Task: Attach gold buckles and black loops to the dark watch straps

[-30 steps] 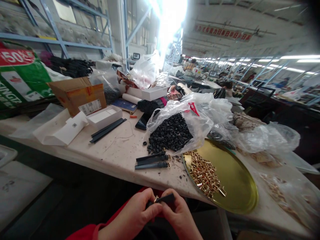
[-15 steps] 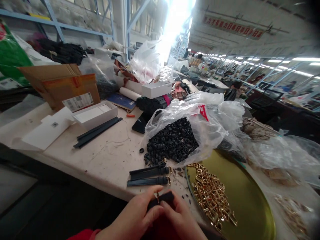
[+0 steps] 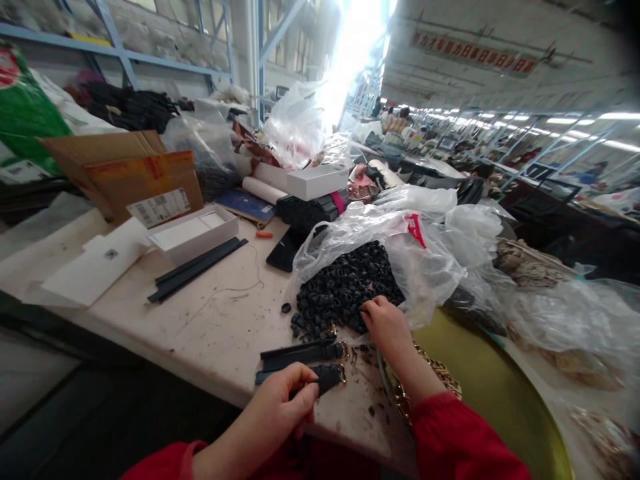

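My left hand point(image 3: 280, 403) is closed on a short dark strap point(image 3: 329, 380), pinched between thumb and fingers near the table's front edge. At the right side of the pile of small black loops point(image 3: 345, 283), my right hand point(image 3: 387, 323) has its fingertips pressed together; whether a loop is between them is hidden. The pile spills from a clear plastic bag point(image 3: 435, 260). Just beyond my left hand lie dark straps point(image 3: 295, 355) with gold buckles point(image 3: 344, 349). Partly behind my right forearm are gold buckles heaped on a round gold tray point(image 3: 480, 373).
Two long dark strips point(image 3: 200, 267) lie beside an open white box point(image 3: 195, 233) on the left. Behind them stands a cardboard box point(image 3: 145, 177). A black phone-like slab point(image 3: 285, 249) and an orange object point(image 3: 263, 235) lie mid-table. More plastic bags point(image 3: 560, 313) crowd the right.
My right hand has left the strap that both hands held and moved forward and right to the black loops. My left hand keeps the strap, and the gold buckle on it is now hidden.
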`<state>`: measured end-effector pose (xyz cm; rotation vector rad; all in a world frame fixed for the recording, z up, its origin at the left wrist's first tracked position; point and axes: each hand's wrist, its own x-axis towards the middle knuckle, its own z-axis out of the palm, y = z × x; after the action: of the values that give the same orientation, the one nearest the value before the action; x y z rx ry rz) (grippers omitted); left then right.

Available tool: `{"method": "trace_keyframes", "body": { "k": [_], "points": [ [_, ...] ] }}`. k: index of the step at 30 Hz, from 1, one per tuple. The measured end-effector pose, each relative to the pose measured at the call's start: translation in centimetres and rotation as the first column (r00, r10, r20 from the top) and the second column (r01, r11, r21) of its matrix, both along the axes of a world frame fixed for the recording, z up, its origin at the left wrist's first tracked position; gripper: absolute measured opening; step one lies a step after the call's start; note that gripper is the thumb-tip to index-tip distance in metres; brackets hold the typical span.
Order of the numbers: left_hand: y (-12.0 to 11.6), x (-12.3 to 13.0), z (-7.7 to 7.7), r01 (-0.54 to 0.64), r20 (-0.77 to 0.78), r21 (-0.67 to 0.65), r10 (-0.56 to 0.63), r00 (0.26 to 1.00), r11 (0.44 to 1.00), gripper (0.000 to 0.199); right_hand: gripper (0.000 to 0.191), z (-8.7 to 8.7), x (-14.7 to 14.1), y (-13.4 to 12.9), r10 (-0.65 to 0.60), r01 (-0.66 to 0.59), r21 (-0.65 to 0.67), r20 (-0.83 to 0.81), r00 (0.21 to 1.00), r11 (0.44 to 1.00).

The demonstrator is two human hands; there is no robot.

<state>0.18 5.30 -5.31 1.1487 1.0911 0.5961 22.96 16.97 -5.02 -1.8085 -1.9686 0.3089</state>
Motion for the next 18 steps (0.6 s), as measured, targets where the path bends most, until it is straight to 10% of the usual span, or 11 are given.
{"method": "trace_keyframes", "body": {
  "k": [5, 10, 15, 18],
  "points": [
    [-1.1, 0.0, 1.8, -0.059, -0.049, 0.048, 0.061, 0.997, 0.997, 0.024, 0.013, 1.3, -0.1, -2.6, -0.085, 0.105, 0.054, -0.289, 0.953, 0.993],
    [-2.9, 0.4, 3.4, -0.115, -0.035, 0.153, 0.121, 0.992, 0.982, 0.025, 0.033, 2.2, -2.9, -8.8, -0.122, 0.078, -0.096, -0.658, 0.743, 0.992],
    [-4.4, 0.4, 3.9, -0.170, -0.012, 0.249, 0.179, 0.984, 0.953, 0.025, 0.043, 3.1, -7.3, -15.2, -0.308, -0.141, -0.308, -0.951, 0.022, 0.941],
    [-5.0, 0.1, 4.0, -0.205, -0.034, 0.303, 0.225, 0.974, 0.931, 0.026, 0.033, 3.4, -9.0, -17.3, -0.383, -0.169, -0.356, -0.908, -0.172, 0.919]
  ]
}}
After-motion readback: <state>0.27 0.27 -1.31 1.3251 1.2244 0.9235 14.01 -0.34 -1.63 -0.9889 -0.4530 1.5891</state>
